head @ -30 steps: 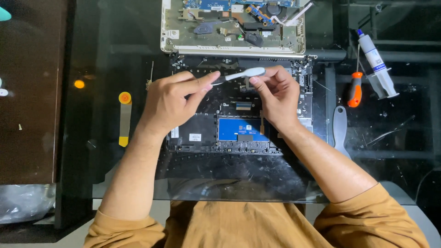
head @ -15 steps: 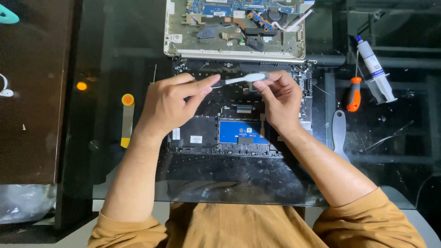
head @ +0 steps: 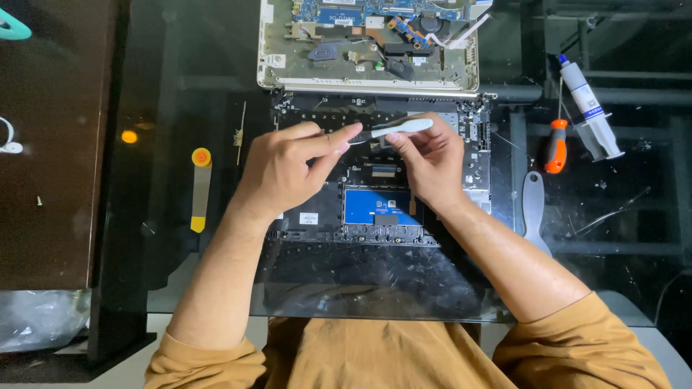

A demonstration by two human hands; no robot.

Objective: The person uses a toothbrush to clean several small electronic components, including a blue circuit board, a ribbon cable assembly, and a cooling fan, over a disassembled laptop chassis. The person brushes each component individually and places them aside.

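Both hands, left hand (head: 288, 169) and right hand (head: 425, 162), pinch a slim white plastic tool (head: 401, 129), steadying it over the opened black laptop base (head: 375, 216) mid-table.

- Left hand (head: 285, 169): knuckles up, forefinger and thumb stretched right, tips pinched together.
- Right hand (head: 425, 162): fingers curled, pinching, just beside the left fingertips.
- Forearms converge from near edge.

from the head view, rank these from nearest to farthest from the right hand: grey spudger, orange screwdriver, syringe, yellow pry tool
From the right hand:
1. Grey spudger, just right of it.
2. Orange screwdriver, further right.
3. Syringe, far right, higher up.
4. Yellow pry tool, far left, beyond the left hand.
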